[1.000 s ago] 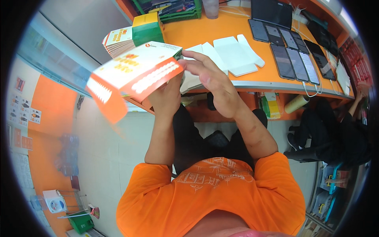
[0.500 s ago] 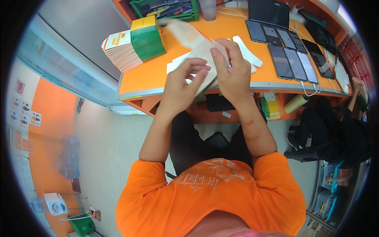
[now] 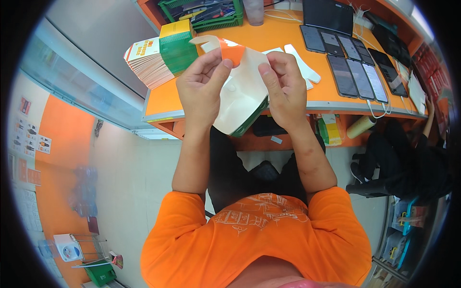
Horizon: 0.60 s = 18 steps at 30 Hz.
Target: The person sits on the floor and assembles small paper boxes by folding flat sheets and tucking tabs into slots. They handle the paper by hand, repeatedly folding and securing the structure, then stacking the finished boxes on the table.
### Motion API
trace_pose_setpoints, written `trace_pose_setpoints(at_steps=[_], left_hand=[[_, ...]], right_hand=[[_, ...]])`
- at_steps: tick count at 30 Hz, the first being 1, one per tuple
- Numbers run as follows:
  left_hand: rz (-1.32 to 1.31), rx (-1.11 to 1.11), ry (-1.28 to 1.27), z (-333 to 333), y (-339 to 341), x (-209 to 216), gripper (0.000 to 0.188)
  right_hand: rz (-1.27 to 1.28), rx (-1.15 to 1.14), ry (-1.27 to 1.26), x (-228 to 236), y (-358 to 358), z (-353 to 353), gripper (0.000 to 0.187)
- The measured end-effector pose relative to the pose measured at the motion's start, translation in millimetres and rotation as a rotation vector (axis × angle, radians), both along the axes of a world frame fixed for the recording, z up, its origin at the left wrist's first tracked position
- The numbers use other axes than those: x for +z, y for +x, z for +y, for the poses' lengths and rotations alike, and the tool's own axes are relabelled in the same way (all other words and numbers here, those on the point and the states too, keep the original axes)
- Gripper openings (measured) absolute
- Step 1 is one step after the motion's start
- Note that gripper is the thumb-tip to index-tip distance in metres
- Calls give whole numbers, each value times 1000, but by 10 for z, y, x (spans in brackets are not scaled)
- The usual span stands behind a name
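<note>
A partly folded cardboard box [image 3: 242, 96], white inside with green and orange outer faces, is held up over the table's front edge. My left hand [image 3: 201, 89] pinches its orange flap at the upper left, thumb on top. Along the box's right side, my right hand [image 3: 285, 89] grips the wall between thumb and fingers. The box's white inside faces up toward me. On the table to the left lies a thick stack of flat, printed cartons [image 3: 177, 50] in green, yellow and white. White card pieces [image 3: 305, 67] lie behind my right hand.
Several phones [image 3: 353, 72], some with white cables, lie in rows at the right of the orange table [image 3: 165, 101]. Behind them stands a dark laptop or tablet [image 3: 328, 17]. A green basket [image 3: 218, 19] and a clear cup [image 3: 253, 12] are at the back. Another person [image 3: 408, 163] is at the far right.
The box has been turned and spread so its white inside shows. My left hand has moved left and up onto the orange flap; my right hand stays near the right side.
</note>
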<state>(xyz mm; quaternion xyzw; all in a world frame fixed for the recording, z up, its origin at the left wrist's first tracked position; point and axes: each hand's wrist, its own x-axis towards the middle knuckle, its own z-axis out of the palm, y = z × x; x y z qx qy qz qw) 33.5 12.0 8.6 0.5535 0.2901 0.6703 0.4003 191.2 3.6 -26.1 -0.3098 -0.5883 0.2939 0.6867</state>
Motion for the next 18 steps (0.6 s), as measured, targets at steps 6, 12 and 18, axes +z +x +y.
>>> trace_pose_setpoints(at_steps=[6,12,18], left_hand=[[115,104,139,-10,106,-209,20],[233,59,158,-39,103,-184,19],[250,41,181,-34,48,-158,17]], right_hand=[[3,105,36,113,41,-21,28],[-33,76,35,131,33,-11,28],[-10,112,49,167,39,-28,23]])
